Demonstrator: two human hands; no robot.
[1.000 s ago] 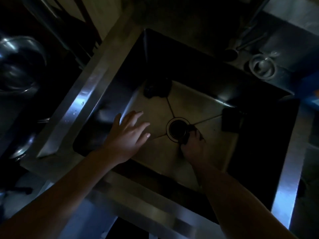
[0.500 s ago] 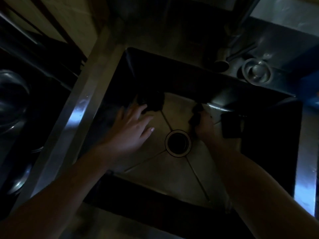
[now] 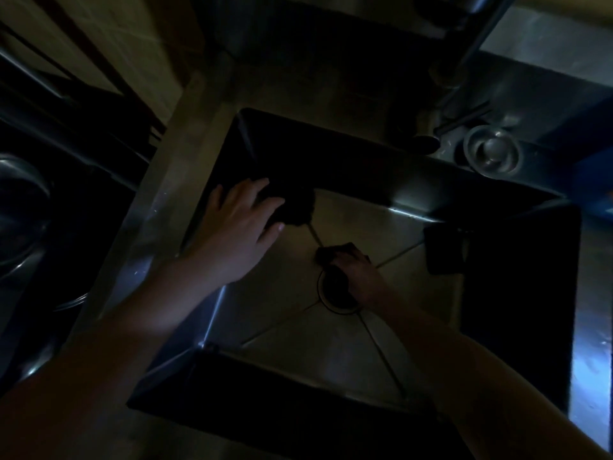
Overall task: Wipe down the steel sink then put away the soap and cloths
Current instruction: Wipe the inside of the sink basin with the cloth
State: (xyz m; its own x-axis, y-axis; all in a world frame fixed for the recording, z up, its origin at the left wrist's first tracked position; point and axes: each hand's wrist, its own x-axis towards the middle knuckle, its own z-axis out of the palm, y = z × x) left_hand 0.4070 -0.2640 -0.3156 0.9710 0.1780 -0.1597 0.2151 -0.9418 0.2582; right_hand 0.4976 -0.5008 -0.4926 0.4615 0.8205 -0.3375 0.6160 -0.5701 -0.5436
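Note:
The scene is very dark. A square steel sink (image 3: 331,353) fills the middle of the view, with a round drain (image 3: 335,293) at its centre. My right hand (image 3: 356,273) is low in the basin at the drain's far edge and grips a small dark cloth (image 3: 331,254) against the steel floor. My left hand (image 3: 238,227) hovers with fingers spread over the far left corner, its fingertips at a second dark bundle (image 3: 298,207) lying there. A dark rectangular block (image 3: 444,249), perhaps the soap or a sponge, leans at the right wall.
A tap spout (image 3: 418,141) and a round steel drain plug (image 3: 491,151) sit on the ledge behind the sink. A steel bowl (image 3: 20,214) lies in the dark area to the left. The sink's right rim (image 3: 590,360) catches bluish light.
My right hand has slid the cloth from the far right of the basin back toward the drain. My left hand has reached further toward the dark bundle in the corner.

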